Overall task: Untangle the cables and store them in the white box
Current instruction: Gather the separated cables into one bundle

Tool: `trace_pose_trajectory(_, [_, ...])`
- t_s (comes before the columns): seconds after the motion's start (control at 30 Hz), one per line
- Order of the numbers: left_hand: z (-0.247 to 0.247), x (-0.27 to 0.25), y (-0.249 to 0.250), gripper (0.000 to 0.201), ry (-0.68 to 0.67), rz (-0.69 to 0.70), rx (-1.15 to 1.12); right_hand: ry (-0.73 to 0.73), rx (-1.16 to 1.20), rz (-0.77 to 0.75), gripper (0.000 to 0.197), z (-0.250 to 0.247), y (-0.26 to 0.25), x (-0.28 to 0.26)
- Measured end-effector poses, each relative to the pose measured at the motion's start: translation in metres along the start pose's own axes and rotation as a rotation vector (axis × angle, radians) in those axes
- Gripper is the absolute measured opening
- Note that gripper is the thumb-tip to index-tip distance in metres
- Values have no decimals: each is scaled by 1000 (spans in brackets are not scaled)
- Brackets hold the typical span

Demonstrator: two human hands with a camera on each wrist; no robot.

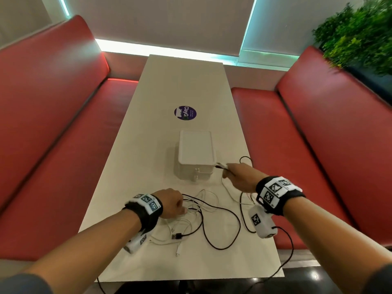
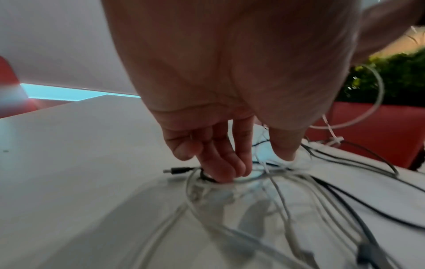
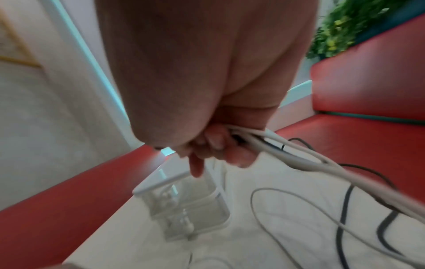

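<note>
Item 1, left grip: low on the near part of the white surface, fingers straight and pointing down, tips pressing into the tangle of cables; nothing is curled round or pinched.

Item 2, right grip: raised, ahead and to the right of the left grip, fingers curled round a bunch of white and black cable ends (a connector tip pokes out toward the box in the head view). The held strands trail back and down from this grip to the surface.

Item 3, tangle of cables: white and black leads looped over one another, lying under and just right of the left grip, spreading toward the near edge. A black USB plug and a white plug lie nearer the person than the left grip. One black lead loops wide between the two grips.

Item 4, white box: lid closed, latches facing the person, standing just left of the right grip and beyond the left grip. No cable is seen inside it; the held connector is close to its near right corner (contact cannot be told).

Item 5, round purple sticker: on the surface beyond the box.

Item 6, red benches: either side of the surface.
</note>
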State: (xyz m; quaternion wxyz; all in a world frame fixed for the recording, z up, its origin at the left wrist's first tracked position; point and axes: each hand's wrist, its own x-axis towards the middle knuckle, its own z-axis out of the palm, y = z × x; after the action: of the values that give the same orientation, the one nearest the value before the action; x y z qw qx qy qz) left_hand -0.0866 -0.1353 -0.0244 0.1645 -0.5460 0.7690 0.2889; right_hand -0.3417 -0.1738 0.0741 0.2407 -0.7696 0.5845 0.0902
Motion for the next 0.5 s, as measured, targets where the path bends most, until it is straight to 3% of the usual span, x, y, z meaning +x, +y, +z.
trace_pose_trajectory(0.13, [17, 8, 11, 36, 63, 2, 102, 44, 152, -171, 23, 20, -25, -1])
trace_pose_trajectory(0.3, [12, 10, 13, 21, 156, 61, 125, 24, 234, -194, 26, 39, -44, 1])
trace_pose_trajectory(0.5, [-28, -4, 9, 28, 266, 192, -200, 77, 407, -111, 29, 41, -47, 5])
